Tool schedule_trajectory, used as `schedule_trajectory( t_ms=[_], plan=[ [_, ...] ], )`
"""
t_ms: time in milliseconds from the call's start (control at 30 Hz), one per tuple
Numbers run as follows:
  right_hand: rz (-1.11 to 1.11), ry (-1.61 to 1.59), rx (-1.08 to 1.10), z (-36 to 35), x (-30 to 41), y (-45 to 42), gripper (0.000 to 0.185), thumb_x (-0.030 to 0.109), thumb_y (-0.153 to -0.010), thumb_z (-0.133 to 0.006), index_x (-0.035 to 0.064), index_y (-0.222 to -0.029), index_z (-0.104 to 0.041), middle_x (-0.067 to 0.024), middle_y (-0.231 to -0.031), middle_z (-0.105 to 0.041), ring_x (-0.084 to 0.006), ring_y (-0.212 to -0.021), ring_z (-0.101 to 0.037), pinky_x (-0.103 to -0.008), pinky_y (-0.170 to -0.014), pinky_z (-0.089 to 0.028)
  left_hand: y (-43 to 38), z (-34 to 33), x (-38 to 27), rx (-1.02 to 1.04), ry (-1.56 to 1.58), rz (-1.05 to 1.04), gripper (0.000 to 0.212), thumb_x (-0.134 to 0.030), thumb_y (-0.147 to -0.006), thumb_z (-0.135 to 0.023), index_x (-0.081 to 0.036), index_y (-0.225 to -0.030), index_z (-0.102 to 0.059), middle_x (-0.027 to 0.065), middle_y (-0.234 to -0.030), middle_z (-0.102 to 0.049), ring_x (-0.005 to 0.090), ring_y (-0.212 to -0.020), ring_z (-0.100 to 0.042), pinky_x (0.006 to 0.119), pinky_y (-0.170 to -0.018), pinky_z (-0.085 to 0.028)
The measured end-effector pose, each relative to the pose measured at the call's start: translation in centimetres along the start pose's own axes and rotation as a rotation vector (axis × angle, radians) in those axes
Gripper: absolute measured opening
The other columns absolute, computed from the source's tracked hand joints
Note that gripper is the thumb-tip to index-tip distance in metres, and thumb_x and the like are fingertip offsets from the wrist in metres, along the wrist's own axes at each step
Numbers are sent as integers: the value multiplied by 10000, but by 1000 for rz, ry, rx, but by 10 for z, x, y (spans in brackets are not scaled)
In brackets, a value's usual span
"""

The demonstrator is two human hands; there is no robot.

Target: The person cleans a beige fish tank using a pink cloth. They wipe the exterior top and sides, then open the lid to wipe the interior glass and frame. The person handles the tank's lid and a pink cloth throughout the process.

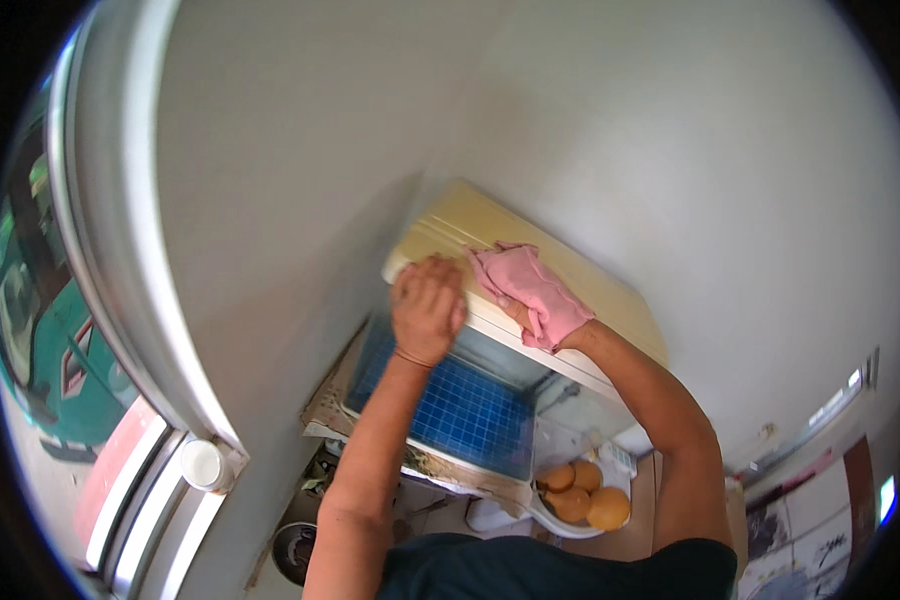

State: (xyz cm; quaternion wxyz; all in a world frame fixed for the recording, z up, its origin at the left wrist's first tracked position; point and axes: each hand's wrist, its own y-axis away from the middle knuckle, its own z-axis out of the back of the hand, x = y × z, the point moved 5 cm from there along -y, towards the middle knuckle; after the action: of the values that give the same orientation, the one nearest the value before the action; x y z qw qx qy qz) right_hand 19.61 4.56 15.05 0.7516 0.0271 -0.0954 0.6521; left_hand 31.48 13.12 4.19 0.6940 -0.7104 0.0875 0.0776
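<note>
The cream-coloured plastic lid (607, 300) tops a glass tank (480, 412) with blue squared tiling showing through it. A pink cloth (536, 289) is spread over my right hand (519, 313) and lies against the lid, right of its middle; the thumb shows at the cloth's lower edge, and the fingers are covered. My left hand (427, 300) is over the lid's front edge near its left end, slightly blurred, its fingertips towards the lid. No object shows in it.
Below the tank's right side, several orange round fruits (607, 508) sit in a white bowl (570, 531). A white cup (202, 465) stands on the window ledge at the left. Walls rise behind the tank. A dark round pan (294, 553) is at the lower left.
</note>
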Motion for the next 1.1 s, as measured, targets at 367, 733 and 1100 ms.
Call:
schedule_trajectory(
  t_ms=[367,733,1100],
  plan=[
    [-111,127,-322,-4,-105,188,547,120,-961,-533,98,-1502,-456,-76,-930,-590,-248,-861,-585,-435,-888,-456,2,-8,3,87,-142,-151,331,-132,-906,-522,-48,-1209,-626,105,-1277,-628,320,-1252,-569,501,-1078,-364],
    [62,-289,-1070,-30,-163,283,565,268,-991,-507,-26,-1470,-443,-197,-1482,-428,-324,-1403,-378,-427,-1186,-249,6,-12,2,41,-186,-114,384,-270,-1050,-351,-55,-1231,-612,123,-1262,-626,348,-1246,-562,521,-1097,-334],
    [337,-401,-1225,-63,-281,246,647,314,-1034,-445,32,-1590,-275,-192,-1643,-262,-358,-1516,-243,-480,-1228,-199,8,-11,-6,9,-217,-94,409,-265,-1082,-326,-28,-1251,-613,150,-1281,-629,370,-1270,-536,512,-1154,-306]
  ],
)
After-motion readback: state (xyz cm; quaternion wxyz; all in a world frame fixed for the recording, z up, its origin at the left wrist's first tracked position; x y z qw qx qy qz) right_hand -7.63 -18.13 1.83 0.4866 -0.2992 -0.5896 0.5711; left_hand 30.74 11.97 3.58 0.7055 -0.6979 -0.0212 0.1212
